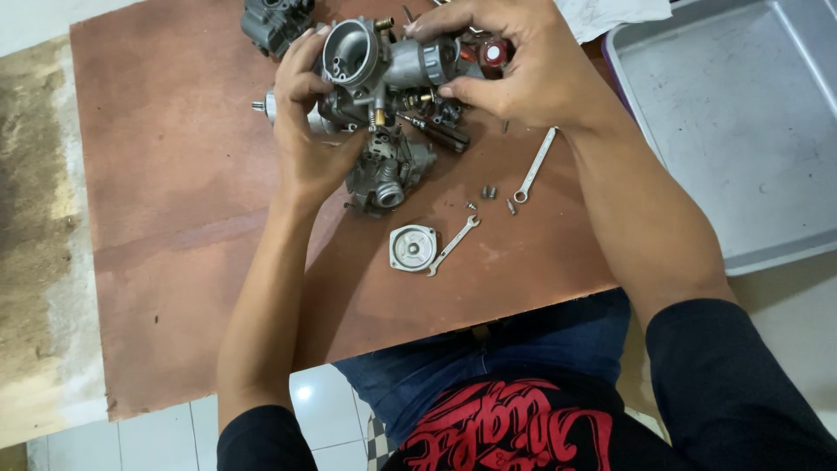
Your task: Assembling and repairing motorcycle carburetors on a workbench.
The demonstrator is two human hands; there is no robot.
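Note:
Both my hands hold a grey metal carburetor body [370, 65] above a brown board [174, 192]. My left hand [305, 131] grips its left side, fingers curled up around the round throat. My right hand [514, 61] clasps the cylindrical right end from above. Below them a second carburetor part [388, 170] lies on the board. A round metal cover [412, 247] rests nearer me, beside a small spanner [453, 244]. A longer spanner [534, 166] lies by my right wrist, with a few small screws [490, 192] near it.
Another dark metal part [272, 22] sits at the board's far edge. A red-and-white cap [494, 52] peeks from under my right hand. A large grey tray [741, 131] stands to the right. White cloth [610, 13] lies at the top. Tiled floor surrounds the board.

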